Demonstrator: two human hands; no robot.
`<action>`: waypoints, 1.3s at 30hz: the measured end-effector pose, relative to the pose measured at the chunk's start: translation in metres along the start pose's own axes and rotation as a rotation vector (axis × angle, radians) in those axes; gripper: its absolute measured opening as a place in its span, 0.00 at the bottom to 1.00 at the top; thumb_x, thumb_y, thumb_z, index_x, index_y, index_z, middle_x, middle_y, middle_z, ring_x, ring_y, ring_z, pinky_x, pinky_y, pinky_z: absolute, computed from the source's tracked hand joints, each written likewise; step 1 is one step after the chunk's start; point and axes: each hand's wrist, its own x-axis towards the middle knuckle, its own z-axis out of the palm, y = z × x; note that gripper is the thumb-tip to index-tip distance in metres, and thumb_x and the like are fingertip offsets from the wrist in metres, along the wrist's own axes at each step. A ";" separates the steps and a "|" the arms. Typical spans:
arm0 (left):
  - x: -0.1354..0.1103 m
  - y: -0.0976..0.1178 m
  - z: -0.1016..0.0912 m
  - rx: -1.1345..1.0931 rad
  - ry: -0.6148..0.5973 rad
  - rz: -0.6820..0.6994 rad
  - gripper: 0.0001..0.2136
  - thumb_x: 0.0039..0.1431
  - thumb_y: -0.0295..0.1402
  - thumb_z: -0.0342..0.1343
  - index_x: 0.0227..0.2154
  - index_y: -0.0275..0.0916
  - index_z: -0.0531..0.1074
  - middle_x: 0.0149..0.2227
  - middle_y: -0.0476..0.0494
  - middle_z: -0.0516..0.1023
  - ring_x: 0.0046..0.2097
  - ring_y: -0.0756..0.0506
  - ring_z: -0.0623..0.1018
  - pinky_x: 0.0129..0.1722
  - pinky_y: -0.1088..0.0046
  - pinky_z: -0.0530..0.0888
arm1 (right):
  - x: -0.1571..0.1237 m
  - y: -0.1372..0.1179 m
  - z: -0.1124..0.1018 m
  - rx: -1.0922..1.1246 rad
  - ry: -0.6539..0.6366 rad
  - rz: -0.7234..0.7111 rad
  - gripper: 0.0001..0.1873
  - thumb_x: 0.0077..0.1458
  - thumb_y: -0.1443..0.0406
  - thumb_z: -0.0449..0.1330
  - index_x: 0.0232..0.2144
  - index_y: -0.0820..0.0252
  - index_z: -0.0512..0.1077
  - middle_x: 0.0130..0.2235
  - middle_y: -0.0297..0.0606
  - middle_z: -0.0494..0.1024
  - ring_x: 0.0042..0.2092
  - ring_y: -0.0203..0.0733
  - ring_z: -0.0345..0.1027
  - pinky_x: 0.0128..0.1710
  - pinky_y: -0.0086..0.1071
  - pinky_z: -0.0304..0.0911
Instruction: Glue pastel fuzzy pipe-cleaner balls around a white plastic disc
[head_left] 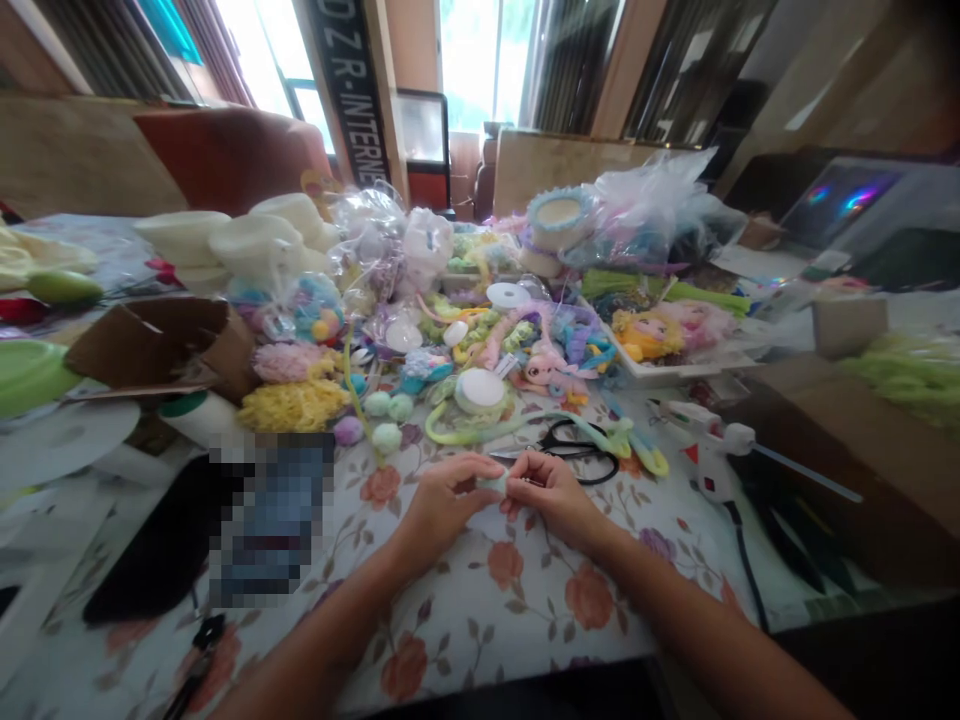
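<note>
Just below the middle of the frame, the person's two hands meet over the flowered tablecloth, with a small pale green piece between them. The left hand has its thumb and forefinger closed around the piece from the left. At its right edge, the right hand has its thumb and fingertips pinched together, seemingly on a bit of the piece, though what exactly lies between them is too small to tell.

The step looks like fine fingertip work, so the left hand would do best as the steady clamp, leaving the right to make the small adjustments. A light pinch would suit the piece, which seems soft and may flatten if squeezed hard. Bracing the sides of the hands on the cloth could help to calm any shake.

Just beyond the right hand lie the black-handled scissors, their blades pointing left, close to the fingertips; a slight slide away from them would make room and spare a nick. On the right side of the frame rests a white glue gun, and the person would be wise to treat its tip as hot. To the upper left of the hands, the pale pompoms sit near enough to be knocked, so the elbows and wrists should move little.
</note>
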 end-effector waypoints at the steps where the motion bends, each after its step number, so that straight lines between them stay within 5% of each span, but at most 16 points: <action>1: 0.001 0.000 -0.001 -0.016 -0.014 -0.025 0.09 0.48 0.26 0.65 0.35 0.40 0.82 0.39 0.42 0.82 0.42 0.44 0.80 0.38 0.73 0.76 | -0.001 0.000 0.000 -0.035 0.002 -0.002 0.17 0.49 0.55 0.67 0.26 0.60 0.66 0.23 0.33 0.78 0.23 0.36 0.72 0.17 0.23 0.58; 11: -0.003 0.001 -0.003 0.074 -0.057 0.059 0.04 0.51 0.30 0.65 0.31 0.39 0.82 0.33 0.43 0.82 0.36 0.45 0.80 0.38 0.70 0.75 | -0.004 0.003 0.005 -0.129 -0.002 -0.013 0.17 0.48 0.54 0.67 0.25 0.59 0.66 0.22 0.34 0.78 0.23 0.36 0.73 0.18 0.24 0.57; 16: 0.002 0.013 -0.009 0.129 -0.012 0.075 0.11 0.53 0.34 0.64 0.39 0.39 0.81 0.38 0.41 0.81 0.36 0.46 0.79 0.34 0.73 0.76 | -0.003 -0.002 0.005 -0.120 0.081 -0.102 0.17 0.50 0.53 0.66 0.26 0.59 0.68 0.23 0.35 0.78 0.23 0.37 0.72 0.20 0.27 0.60; 18: 0.009 0.018 -0.024 0.124 0.165 0.102 0.16 0.54 0.36 0.63 0.46 0.40 0.77 0.42 0.41 0.81 0.38 0.46 0.80 0.37 0.72 0.77 | 0.001 -0.009 0.008 -0.157 0.133 -0.191 0.17 0.50 0.53 0.66 0.26 0.59 0.69 0.23 0.35 0.78 0.24 0.38 0.72 0.25 0.30 0.65; 22: 0.025 0.015 -0.063 0.071 0.884 0.230 0.15 0.59 0.39 0.58 0.46 0.38 0.73 0.40 0.42 0.78 0.38 0.48 0.79 0.39 0.72 0.76 | 0.023 -0.026 0.028 -0.400 0.189 -0.435 0.11 0.54 0.57 0.63 0.29 0.58 0.70 0.26 0.35 0.77 0.29 0.40 0.72 0.31 0.33 0.67; 25: 0.031 0.004 -0.080 0.073 1.015 0.275 0.14 0.60 0.36 0.56 0.46 0.37 0.70 0.37 0.44 0.76 0.36 0.48 0.78 0.37 0.72 0.75 | 0.056 -0.028 0.051 -0.736 0.254 -0.689 0.07 0.60 0.63 0.56 0.31 0.57 0.71 0.33 0.38 0.78 0.36 0.41 0.72 0.39 0.34 0.68; 28: 0.030 -0.002 -0.080 0.188 0.998 0.250 0.13 0.60 0.35 0.54 0.47 0.37 0.69 0.38 0.43 0.76 0.37 0.47 0.77 0.39 0.70 0.75 | 0.084 -0.020 0.072 -1.147 0.105 -0.758 0.08 0.61 0.67 0.56 0.31 0.59 0.73 0.39 0.44 0.77 0.43 0.46 0.69 0.45 0.38 0.66; 32: 0.026 -0.002 -0.072 0.526 0.894 0.270 0.11 0.60 0.33 0.53 0.45 0.38 0.72 0.42 0.41 0.77 0.44 0.43 0.76 0.46 0.65 0.73 | 0.082 -0.009 0.074 -1.252 -0.002 -0.803 0.06 0.57 0.67 0.61 0.39 0.62 0.75 0.44 0.49 0.76 0.47 0.50 0.66 0.49 0.41 0.64; 36: 0.024 -0.007 -0.068 0.886 0.494 0.355 0.07 0.59 0.30 0.54 0.35 0.40 0.77 0.45 0.39 0.78 0.54 0.37 0.72 0.58 0.56 0.66 | 0.055 -0.012 0.031 -1.213 0.101 -0.830 0.08 0.61 0.67 0.57 0.40 0.61 0.75 0.42 0.45 0.78 0.45 0.47 0.68 0.48 0.38 0.64; 39: 0.025 -0.015 -0.072 1.025 0.365 0.287 0.06 0.55 0.28 0.57 0.26 0.41 0.77 0.51 0.39 0.76 0.60 0.32 0.66 0.60 0.47 0.60 | 0.039 -0.024 -0.021 -1.233 0.371 -0.691 0.07 0.59 0.68 0.57 0.35 0.61 0.76 0.39 0.45 0.78 0.44 0.49 0.69 0.46 0.40 0.64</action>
